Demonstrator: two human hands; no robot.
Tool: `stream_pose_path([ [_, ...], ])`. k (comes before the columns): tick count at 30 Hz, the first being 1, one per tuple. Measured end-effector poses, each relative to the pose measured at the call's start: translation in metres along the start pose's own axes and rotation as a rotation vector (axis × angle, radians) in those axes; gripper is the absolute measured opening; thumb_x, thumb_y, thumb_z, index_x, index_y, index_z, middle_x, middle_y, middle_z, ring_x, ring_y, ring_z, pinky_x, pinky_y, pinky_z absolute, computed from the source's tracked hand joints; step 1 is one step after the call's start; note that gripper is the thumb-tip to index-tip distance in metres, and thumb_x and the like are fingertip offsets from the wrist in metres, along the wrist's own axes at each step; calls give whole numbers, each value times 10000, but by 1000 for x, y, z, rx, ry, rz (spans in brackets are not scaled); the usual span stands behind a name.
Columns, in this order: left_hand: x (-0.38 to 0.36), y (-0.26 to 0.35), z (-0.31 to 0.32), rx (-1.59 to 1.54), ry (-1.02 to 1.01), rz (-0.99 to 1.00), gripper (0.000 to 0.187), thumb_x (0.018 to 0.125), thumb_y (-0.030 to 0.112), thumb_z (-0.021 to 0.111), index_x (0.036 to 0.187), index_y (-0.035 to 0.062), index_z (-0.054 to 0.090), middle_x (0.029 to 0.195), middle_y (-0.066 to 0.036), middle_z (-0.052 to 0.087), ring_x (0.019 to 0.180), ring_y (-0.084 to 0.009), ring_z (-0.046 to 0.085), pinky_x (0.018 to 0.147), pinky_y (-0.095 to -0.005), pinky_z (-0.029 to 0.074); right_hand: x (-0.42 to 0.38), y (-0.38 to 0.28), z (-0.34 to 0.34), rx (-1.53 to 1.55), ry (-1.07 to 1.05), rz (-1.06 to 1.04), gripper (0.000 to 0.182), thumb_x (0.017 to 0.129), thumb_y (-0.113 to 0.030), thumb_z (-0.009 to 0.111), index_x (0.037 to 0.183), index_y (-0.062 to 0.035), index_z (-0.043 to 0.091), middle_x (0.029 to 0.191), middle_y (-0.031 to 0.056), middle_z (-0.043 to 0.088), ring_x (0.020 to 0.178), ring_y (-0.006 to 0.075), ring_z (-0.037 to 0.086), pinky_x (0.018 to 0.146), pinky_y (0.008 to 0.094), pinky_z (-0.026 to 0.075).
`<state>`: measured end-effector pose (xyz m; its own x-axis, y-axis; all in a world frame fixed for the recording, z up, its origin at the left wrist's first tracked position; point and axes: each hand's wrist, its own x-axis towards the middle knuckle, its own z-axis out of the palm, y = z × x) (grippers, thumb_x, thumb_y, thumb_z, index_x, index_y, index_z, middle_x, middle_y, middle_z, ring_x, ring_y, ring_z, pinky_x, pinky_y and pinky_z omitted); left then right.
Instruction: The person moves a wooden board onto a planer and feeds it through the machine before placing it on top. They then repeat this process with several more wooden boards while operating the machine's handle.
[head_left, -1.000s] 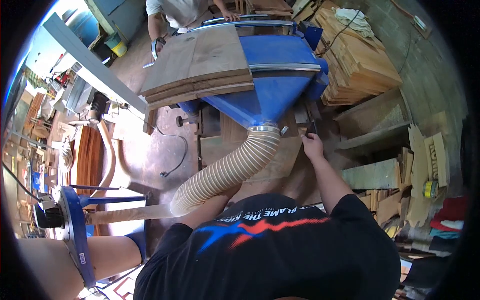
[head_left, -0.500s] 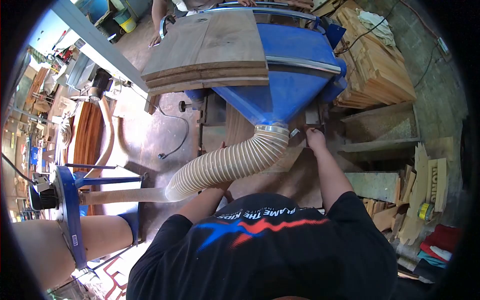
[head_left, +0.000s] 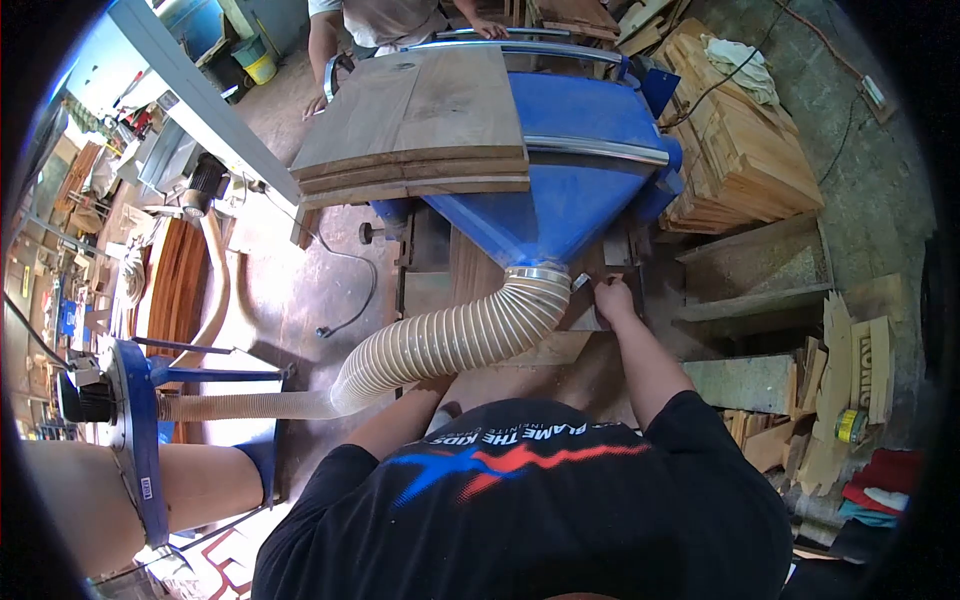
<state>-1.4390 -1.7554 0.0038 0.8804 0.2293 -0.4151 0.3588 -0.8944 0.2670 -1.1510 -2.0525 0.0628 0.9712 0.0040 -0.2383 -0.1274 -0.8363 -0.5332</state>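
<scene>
On the left we see a round blue metal blower housing (head_left: pixel 135 430) on its stand, joined to a ribbed, cream-coloured flexible hose (head_left: pixel 440 345) that curves up to the machine. Our left hand is hidden beneath that hose, so we cannot tell how it is set. Above, flat grey-brown wooden boards (head_left: pixel 415 120), three stacked, lie on top of the blue planer hood (head_left: pixel 570 170), a smooth painted funnel that narrows to the hose's metal collar. Under the hood a worn brown plank (head_left: pixel 470 270) shows at the machine's near side. Our right hand (head_left: pixel 612 298) lies just right of the collar, fingers curled narrow against the plank's edge. Farther right, pale rough-sawn planks (head_left: pixel 745 140) are heaped beside the concrete wall. A co-worker's hand (head_left: pixel 490 30) rests on the far end.
</scene>
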Motion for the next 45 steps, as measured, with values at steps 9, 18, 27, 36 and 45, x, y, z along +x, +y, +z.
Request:
stream_pose_path([
  [9, -2, -10, 1, 55, -20, 12, 489, 1029, 334, 476, 1469, 119, 476, 1535, -209, 433, 1403, -373, 428, 1184, -479, 295, -31, 11, 12, -52, -22, -88, 692, 919, -612, 550, 1024, 52, 714, 999, 344, 678, 1038, 485, 650, 936, 518, 498],
  [18, -20, -16, -21, -128, -81, -5, 474, 1029, 331, 490, 1455, 124, 491, 1506, -196, 472, 1370, -377, 464, 1162, -494, 325, -64, 17, 5, 34, 19, -100, 744, 940, -628, 512, 1044, 83, 705, 1024, 349, 674, 1064, 483, 639, 946, 502, 489],
  [27, -36, -44, 6, -505, -116, 140, 405, 969, 401, 581, 1250, 119, 653, 1232, -146, 686, 1106, -328, 650, 953, -419, 499, -117, 44, -23, 73, 10, -51, 765, 959, -628, 485, 1004, 103, 706, 1032, 362, 665, 1074, 481, 635, 958, 502, 484],
  [36, -106, 60, -81, -698, -325, 167, 401, 966, 386, 659, 1106, 11, 684, 926, -112, 717, 850, -171, 657, 775, -343, 515, -291, 146, -58, 210, 164, 274, 763, 991, -598, 456, 1091, 124, 681, 1074, 362, 665, 1079, 495, 631, 960, 523, 468],
  [45, -125, 131, -153, -600, -295, 565, 287, 991, 296, 640, 992, 10, 658, 804, -35, 635, 755, -123, 566, 708, -326, 482, -357, 153, -88, 612, 552, 232, 611, 1043, -448, 470, 1121, 128, 661, 1077, 272, 704, 998, 376, 684, 879, 433, 522],
])
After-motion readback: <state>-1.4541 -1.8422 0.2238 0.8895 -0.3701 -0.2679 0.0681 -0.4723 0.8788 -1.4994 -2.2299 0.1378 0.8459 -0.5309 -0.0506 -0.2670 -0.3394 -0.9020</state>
